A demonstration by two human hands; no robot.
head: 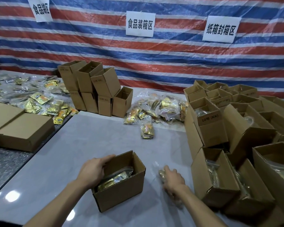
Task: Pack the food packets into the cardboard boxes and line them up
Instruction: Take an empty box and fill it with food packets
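We grip box [121,195] wall with left hand [95,169] to steady it for loading. Right hand [172,179] over packet bag [161,173]; grip blurred, cannot tell.

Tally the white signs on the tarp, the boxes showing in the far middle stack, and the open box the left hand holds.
white signs: 3
far stack boxes: 7
open box held by left hand: 1
total: 11

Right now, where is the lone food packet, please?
In the head view, the lone food packet lies centre-table, just before the packet pile, left of the filled boxes.
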